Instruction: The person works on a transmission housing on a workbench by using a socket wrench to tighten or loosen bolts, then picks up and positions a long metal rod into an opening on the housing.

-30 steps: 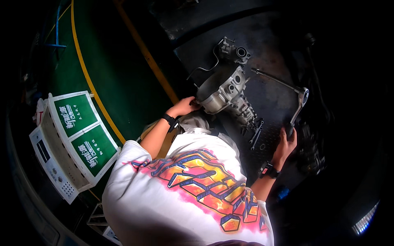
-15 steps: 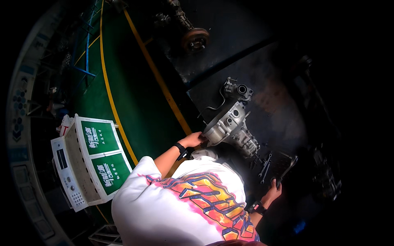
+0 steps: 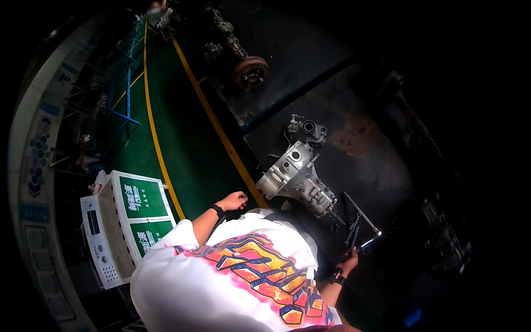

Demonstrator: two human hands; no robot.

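My right hand (image 3: 349, 261) is closed around the handle of a ratchet wrench (image 3: 371, 240), whose long thin extension bar (image 3: 360, 210) reaches away from the head at an angle. Several wrenches (image 3: 353, 231) lie on the dark floor just beyond that hand. My left hand (image 3: 234, 201) is loosely curled with nothing visible in it, off to the left of a silver gearbox housing (image 3: 290, 169) and apart from it. A smaller metal unit (image 3: 307, 130) with a round opening sits against the housing's far end.
A white and green cabinet (image 3: 145, 196) with a control panel stands at left. Yellow lines (image 3: 221, 133) mark the green floor. A rusty hub on a shaft (image 3: 250, 72) lies farther off. Dark machine parts (image 3: 445, 232) are at right; a person (image 3: 160, 16) is far ahead.
My left hand has come off the housing and moved left. The ratchet wrench has turned in my right hand, so its extension bar now shows at full length over the floor.
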